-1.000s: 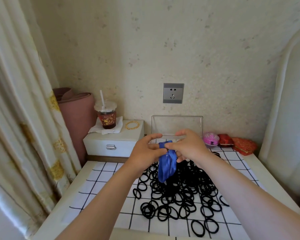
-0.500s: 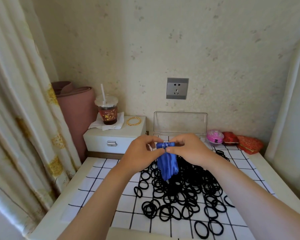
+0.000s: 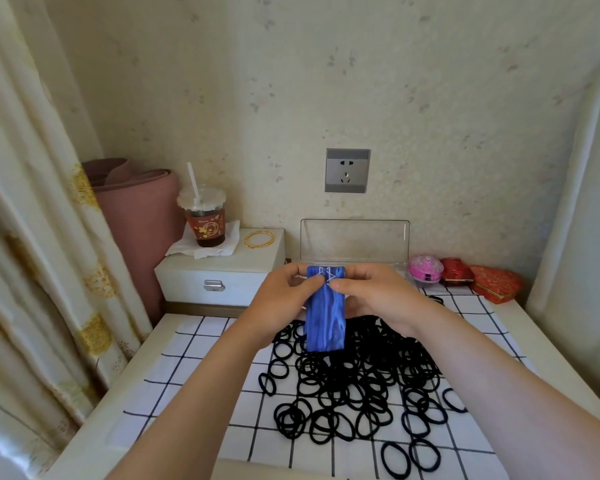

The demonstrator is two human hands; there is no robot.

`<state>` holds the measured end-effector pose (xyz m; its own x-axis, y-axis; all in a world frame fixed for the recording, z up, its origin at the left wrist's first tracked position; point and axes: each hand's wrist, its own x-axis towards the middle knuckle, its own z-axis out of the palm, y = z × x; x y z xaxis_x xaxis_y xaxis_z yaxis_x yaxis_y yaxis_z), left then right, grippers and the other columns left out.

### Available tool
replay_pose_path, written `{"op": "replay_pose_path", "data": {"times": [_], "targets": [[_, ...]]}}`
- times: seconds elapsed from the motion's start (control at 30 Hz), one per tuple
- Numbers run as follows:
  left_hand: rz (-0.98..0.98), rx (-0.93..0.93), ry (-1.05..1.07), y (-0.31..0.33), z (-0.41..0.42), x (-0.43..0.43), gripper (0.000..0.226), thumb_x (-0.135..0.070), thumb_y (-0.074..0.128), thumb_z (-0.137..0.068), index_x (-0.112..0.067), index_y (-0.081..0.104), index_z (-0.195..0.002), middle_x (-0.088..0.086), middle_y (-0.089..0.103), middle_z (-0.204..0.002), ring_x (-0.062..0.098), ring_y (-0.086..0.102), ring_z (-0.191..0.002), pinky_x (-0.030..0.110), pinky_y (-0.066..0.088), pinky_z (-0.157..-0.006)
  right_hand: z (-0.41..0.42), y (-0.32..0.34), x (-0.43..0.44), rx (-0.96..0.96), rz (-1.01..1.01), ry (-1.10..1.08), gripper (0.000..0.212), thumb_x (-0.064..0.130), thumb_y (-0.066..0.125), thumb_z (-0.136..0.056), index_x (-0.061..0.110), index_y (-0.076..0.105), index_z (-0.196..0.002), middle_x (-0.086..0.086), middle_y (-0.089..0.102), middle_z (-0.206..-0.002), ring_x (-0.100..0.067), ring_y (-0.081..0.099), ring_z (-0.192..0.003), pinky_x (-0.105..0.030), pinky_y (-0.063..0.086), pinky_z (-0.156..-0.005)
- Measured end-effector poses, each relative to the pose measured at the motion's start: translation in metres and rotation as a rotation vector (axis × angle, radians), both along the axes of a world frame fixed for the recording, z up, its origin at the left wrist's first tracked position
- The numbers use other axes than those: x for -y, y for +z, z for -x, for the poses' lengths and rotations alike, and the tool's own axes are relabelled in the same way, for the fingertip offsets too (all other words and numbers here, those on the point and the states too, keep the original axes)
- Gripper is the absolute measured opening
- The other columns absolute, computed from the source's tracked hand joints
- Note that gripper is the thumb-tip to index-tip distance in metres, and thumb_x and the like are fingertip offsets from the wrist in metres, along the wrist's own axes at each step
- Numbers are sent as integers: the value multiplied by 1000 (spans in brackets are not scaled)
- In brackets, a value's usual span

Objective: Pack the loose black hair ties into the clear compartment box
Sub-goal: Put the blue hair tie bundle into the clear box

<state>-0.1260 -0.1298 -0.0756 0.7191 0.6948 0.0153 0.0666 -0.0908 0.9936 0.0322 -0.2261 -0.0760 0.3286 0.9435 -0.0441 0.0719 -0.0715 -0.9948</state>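
Corner of a pale, speckled wall [image 3: 326, 81], a socket [image 3: 347, 170] above a low table [image 3: 520, 323] under a white cloth [image 3: 194, 372] ruled in black squares. Spread over that cloth, a heap of black hair ties [image 3: 357, 386], from the near edge to the middle, none seen in the clear box [image 3: 354, 242] at the back. Held up over the heap: a blue pouch [image 3: 326, 317], pinched at its top edge by the left hand [image 3: 284, 299] and the right hand [image 3: 378, 296], thumbs in front, fingers curled behind.

Compared with a second ago: no longer bunched and dangling from a narrow pinch, but pulled flat and wide, top hem stretched between the two hands and raised nearer the box. Probably emptied and now being smoothed or checked. Packing itself apparently not yet begun, with both hands taken up for now.

Hard to make out: only the upright lid of the box on show, its base and compartments behind the hands and pouch, contents impossible to tell. Far edge of the heap covered by the pouch too. Inside of the pouch out of sight. Off to the left, a drink cup [image 3: 205, 220] and a gold bangle [image 3: 259, 238] on a small drawer chest [image 3: 222, 271], well apart from the work.
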Motion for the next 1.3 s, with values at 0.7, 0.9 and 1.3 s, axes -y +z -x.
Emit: {"op": "replay_pose_path", "data": {"times": [0.7, 0.9, 1.3], "targets": [[115, 26, -13, -7, 3, -11, 8, -10, 59, -95, -11, 65, -100, 18, 72, -100, 27, 72, -91, 42, 58, -87, 12, 4, -4, -134, -9, -88, 15, 10, 72, -89, 2, 73, -102, -19, 74, -101, -31, 73, -88, -43, 60, -84], [-53, 18, 5, -9, 2, -8, 25, -12, 61, -95, -19, 60, -119, 12, 74, -101, 22, 73, -91, 37, 60, -82, 12, -2, -3, -145, 57, -2, 21, 4, 63, -94, 11, 71, -113, -16, 76, -104, -31, 73, -94, -46, 59, -88], [292, 79, -98, -3, 1, -5, 19, -5, 46, -100, -14, 61, -107, 10, 72, -98, 19, 71, -84, 24, 56, -63, 10, 1, -7, -305, -13, -80, 23, -8, 59, -92, 10, 73, -96, -11, 76, -91, -26, 72, -82, -39, 62, -76]]}}
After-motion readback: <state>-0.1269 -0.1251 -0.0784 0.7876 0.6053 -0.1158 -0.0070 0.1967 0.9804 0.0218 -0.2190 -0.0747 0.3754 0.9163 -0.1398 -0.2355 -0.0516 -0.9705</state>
